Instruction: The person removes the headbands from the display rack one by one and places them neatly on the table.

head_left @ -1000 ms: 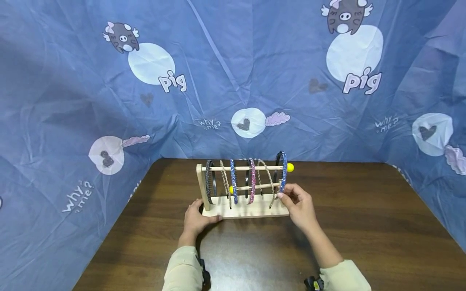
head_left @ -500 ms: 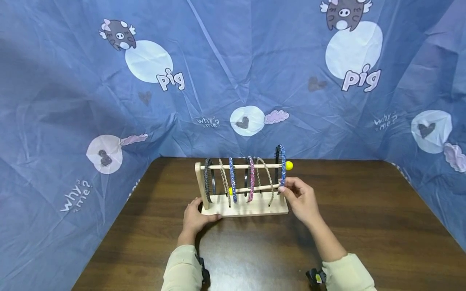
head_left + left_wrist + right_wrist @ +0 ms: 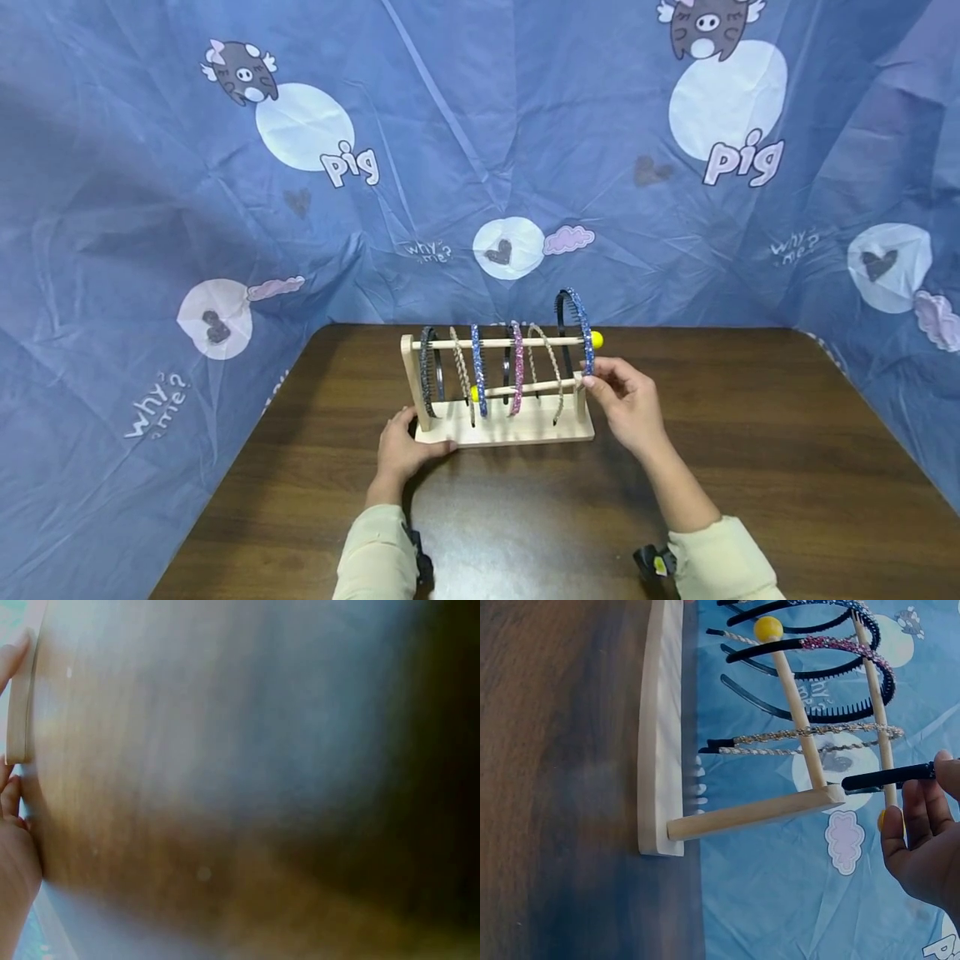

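A pale wooden headband stand [image 3: 502, 433] has two horizontal rods with yellow ball ends. My right hand [image 3: 630, 408] pinches the lower front end of a glittery blue headband [image 3: 587, 333] at the upper rod's right end. This headband stands higher than the others, its arch well above the rod beside the yellow ball [image 3: 597, 339]. In the right wrist view its black tip [image 3: 885, 778] sticks out past the thumb and fingers. My left hand [image 3: 400, 452] grips the left end of the base, thumb along the front edge.
Several headbands hang on the rods: a dark glittery one [image 3: 427, 375], another blue one [image 3: 477, 367], a pink one [image 3: 517, 375] and braided beige ones [image 3: 553, 367]. The brown table [image 3: 750, 450] ends at a blue patterned cloth [image 3: 637, 275] behind.
My right hand has risen with the blue headband, lifting its arch higher above the upper rod and tilting it. My left hand has stayed at the base.
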`<state>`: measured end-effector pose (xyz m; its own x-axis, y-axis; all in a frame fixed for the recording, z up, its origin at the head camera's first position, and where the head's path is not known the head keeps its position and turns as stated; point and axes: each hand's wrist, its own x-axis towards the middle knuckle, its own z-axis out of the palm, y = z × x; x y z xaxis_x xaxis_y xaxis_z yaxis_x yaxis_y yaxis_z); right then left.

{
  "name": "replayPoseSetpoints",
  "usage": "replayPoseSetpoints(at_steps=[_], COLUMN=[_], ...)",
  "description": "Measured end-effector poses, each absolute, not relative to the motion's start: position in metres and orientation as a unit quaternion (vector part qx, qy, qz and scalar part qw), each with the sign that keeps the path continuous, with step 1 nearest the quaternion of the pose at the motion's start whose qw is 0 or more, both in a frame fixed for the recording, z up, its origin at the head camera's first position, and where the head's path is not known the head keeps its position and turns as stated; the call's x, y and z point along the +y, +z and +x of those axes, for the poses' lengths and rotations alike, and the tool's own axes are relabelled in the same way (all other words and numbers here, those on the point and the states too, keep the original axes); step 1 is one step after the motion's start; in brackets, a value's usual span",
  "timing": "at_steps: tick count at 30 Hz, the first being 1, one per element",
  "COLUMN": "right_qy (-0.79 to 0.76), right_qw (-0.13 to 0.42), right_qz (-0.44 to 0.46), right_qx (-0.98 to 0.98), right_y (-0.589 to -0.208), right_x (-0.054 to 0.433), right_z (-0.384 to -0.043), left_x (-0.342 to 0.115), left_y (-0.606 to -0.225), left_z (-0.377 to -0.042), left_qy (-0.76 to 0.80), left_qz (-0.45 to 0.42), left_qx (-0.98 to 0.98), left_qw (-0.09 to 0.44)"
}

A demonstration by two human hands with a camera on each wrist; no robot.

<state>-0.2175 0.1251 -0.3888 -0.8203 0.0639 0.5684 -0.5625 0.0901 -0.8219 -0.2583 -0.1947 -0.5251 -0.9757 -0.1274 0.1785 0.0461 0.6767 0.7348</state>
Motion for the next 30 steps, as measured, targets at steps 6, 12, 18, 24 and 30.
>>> replayPoseSetpoints(at_steps=[6,12,18,24,30], right_qy=[0.656,0.653,0.655,0.662,0.641], right_qw=[0.262,0.294,0.302,0.318,0.331], right_qz=[0.196,0.194,0.181,0.171,0.136], right_qx=[-0.680,-0.671,-0.669,-0.657,-0.679], right_y=[-0.385,-0.381,-0.382,-0.391,-0.402], right_x=[0.126,0.130,0.141,0.152,0.160], right_z=[-0.217,-0.217,-0.217,-0.219,-0.218], left_x=[-0.195,-0.195,-0.195,-0.194,-0.194], left_y=[-0.524,-0.525,-0.525,-0.524,-0.523], left_z=[-0.258,-0.258,-0.257,-0.258,-0.257], left_qy=[-0.406,-0.402,-0.403,-0.401,-0.404], left_qz=[0.024,0.023,0.029,0.032,0.032], left_qx=[-0.907,-0.908,-0.908,-0.909,-0.908], left_qw=[0.109,0.111,0.106,0.104,0.104])
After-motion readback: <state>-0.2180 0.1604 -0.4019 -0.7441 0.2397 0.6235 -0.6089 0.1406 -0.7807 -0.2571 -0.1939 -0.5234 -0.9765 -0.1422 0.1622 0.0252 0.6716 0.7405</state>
